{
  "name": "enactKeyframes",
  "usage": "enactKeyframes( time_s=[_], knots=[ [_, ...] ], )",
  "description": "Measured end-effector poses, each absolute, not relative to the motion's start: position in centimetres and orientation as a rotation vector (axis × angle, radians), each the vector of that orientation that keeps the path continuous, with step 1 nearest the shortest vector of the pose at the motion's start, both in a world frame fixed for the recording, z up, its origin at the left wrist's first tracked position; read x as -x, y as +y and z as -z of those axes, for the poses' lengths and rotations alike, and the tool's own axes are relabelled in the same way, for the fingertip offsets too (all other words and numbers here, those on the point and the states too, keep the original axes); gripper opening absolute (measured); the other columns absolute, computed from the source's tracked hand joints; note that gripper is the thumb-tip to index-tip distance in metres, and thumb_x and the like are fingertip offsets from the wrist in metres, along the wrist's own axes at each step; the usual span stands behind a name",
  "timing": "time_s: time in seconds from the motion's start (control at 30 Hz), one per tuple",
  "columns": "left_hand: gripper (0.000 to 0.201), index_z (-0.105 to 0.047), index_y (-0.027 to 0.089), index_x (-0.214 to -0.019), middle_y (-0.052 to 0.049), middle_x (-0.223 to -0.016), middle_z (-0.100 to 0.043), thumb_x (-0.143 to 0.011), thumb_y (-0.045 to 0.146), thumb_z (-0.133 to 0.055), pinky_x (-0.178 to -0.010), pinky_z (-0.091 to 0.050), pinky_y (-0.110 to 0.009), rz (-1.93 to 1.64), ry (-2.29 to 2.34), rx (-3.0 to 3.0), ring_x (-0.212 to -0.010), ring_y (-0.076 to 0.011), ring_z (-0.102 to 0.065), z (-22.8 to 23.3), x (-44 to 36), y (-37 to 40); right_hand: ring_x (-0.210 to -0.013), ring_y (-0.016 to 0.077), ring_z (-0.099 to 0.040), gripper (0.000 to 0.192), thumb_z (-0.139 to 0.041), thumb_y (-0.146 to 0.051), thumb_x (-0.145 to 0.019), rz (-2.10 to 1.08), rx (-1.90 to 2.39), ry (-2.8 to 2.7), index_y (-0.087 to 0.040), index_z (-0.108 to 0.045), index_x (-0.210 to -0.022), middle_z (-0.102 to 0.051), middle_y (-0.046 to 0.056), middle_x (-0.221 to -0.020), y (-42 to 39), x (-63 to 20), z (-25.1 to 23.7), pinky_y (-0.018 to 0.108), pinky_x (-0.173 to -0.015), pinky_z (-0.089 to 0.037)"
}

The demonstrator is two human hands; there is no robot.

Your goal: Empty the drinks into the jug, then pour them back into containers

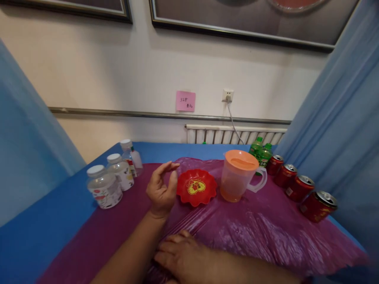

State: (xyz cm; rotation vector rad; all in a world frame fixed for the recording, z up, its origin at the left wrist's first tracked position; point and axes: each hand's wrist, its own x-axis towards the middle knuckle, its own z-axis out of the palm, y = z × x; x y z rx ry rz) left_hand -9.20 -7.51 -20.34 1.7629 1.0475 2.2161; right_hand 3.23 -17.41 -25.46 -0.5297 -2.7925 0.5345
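Note:
My left hand [162,189] is raised above the purple plastic sheet [248,232], its thumb apart from the curled fingers and nothing between them. Just to its right lies a red scalloped plate [183,193] with a yellow design in the middle. Lower down, my right hand [186,254] rests on the sheet beside my left forearm, fingers stretched to the left; its fingertips are partly hidden. Right of the plate stands a clear pitcher [232,181] with an orange lid and a handle.
Three clear bottles and jars with white caps [106,193] stand on the left. Along the right are several red cans [300,188], with green bottles [260,152] behind. A blue cover [59,201] lies under the sheet. Blue curtains [334,126] flank both sides; a radiator [216,134] is behind.

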Motion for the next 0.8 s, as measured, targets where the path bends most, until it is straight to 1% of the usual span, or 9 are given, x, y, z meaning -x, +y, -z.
enactKeyframes(
  time_s=[0.1,0.17,0.33,0.43,0.53,0.6,0.67,0.73,0.8],
  knots=[
    [0.030,-0.065,0.017,-0.119,-0.009,-0.104,-0.078,-0.092,0.030,-0.066,-0.096,-0.059,-0.040,-2.203,1.069,-1.649,-0.097,-0.0197,-0.076,19.4,9.7,-7.4,-0.121,0.0328,-0.058,0.066,-0.056,-0.061,-0.095,-0.438,0.571,-2.837,-0.011,-0.055,-0.137,-0.064,0.016,-0.135,-17.6,-1.6,26.3,0.054,-0.105,-0.048],
    [0.030,-0.066,0.017,-0.116,-0.009,-0.102,-0.078,-0.090,0.031,-0.068,-0.095,-0.059,-0.039,-2.169,1.083,-1.569,-0.097,-0.0198,-0.076,18.7,10.0,-7.2,-0.122,0.0330,-0.057,0.069,-0.057,-0.063,-0.093,-0.410,0.608,-2.834,-0.010,-0.055,-0.138,-0.062,0.015,-0.138,-17.8,-1.1,27.2,0.056,-0.105,-0.049],
    [0.032,-0.069,0.016,-0.107,-0.009,-0.098,-0.079,-0.081,0.033,-0.075,-0.094,-0.057,-0.037,-2.031,1.067,-1.311,-0.096,-0.0199,-0.075,17.1,10.6,-6.7,-0.121,0.0322,-0.059,0.061,-0.065,-0.058,-0.090,-0.346,0.717,-2.838,-0.013,-0.061,-0.130,-0.062,0.015,-0.140,-18.1,-0.4,27.9,0.054,-0.102,-0.052],
    [0.035,-0.069,0.016,-0.105,-0.009,-0.100,-0.079,-0.076,0.035,-0.078,-0.094,-0.056,-0.037,-1.914,1.083,-1.231,-0.097,-0.0210,-0.075,16.9,11.4,-7.5,-0.122,0.0336,-0.060,0.062,-0.069,-0.056,-0.087,-0.389,0.752,-2.836,-0.012,-0.061,-0.130,-0.064,0.015,-0.137,-18.1,-0.1,27.6,0.057,-0.104,-0.051],
    [0.037,-0.069,0.017,-0.107,-0.010,-0.104,-0.078,-0.077,0.036,-0.077,-0.096,-0.056,-0.041,-1.819,1.197,-1.318,-0.100,-0.0236,-0.074,17.8,13.3,-9.5,-0.127,0.0356,-0.057,0.064,-0.070,-0.053,-0.086,-0.485,0.759,-2.804,-0.014,-0.059,-0.135,-0.060,0.016,-0.142,-18.2,-0.3,27.4,0.058,-0.108,-0.047],
    [0.038,-0.068,0.018,-0.111,-0.011,-0.110,-0.076,-0.080,0.039,-0.073,-0.098,-0.054,-0.043,-1.850,1.385,-1.443,-0.103,-0.0251,-0.072,18.7,15.5,-10.9,-0.132,0.0366,-0.055,0.069,-0.071,-0.054,-0.086,-0.589,0.754,-2.761,-0.017,-0.054,-0.142,-0.057,0.015,-0.147,-18.4,-0.6,27.4,0.060,-0.111,-0.043],
    [0.043,-0.067,0.019,-0.119,-0.011,-0.121,-0.072,-0.082,0.042,-0.071,-0.104,-0.050,-0.046,-1.946,1.726,-1.562,-0.112,-0.0272,-0.068,19.7,18.4,-12.0,-0.136,0.0364,-0.052,0.076,-0.071,-0.055,-0.086,-0.714,0.741,-2.695,-0.022,-0.046,-0.151,-0.052,0.013,-0.153,-18.7,-1.2,27.5,0.061,-0.114,-0.040],
    [0.060,-0.060,0.018,-0.133,-0.014,-0.136,-0.063,-0.079,0.044,-0.072,-0.112,-0.042,-0.051,-2.052,2.132,-1.576,-0.129,-0.0326,-0.058,20.4,21.6,-12.4,-0.140,0.0349,-0.048,0.081,-0.069,-0.056,-0.088,-0.800,0.733,-2.613,-0.027,-0.037,-0.156,-0.045,0.011,-0.159,-18.9,-2.0,27.6,0.061,-0.117,-0.036],
    [0.080,-0.050,0.011,-0.143,-0.022,-0.148,-0.053,-0.075,0.047,-0.074,-0.117,-0.034,-0.056,-2.059,2.399,-1.501,-0.140,-0.0390,-0.046,20.8,24.7,-12.4,-0.143,0.0330,-0.046,0.078,-0.068,-0.054,-0.090,-0.825,0.729,-2.563,-0.029,-0.036,-0.157,-0.043,0.009,-0.160,-19.2,-2.9,27.7,0.060,-0.118,-0.034]
  ],
)
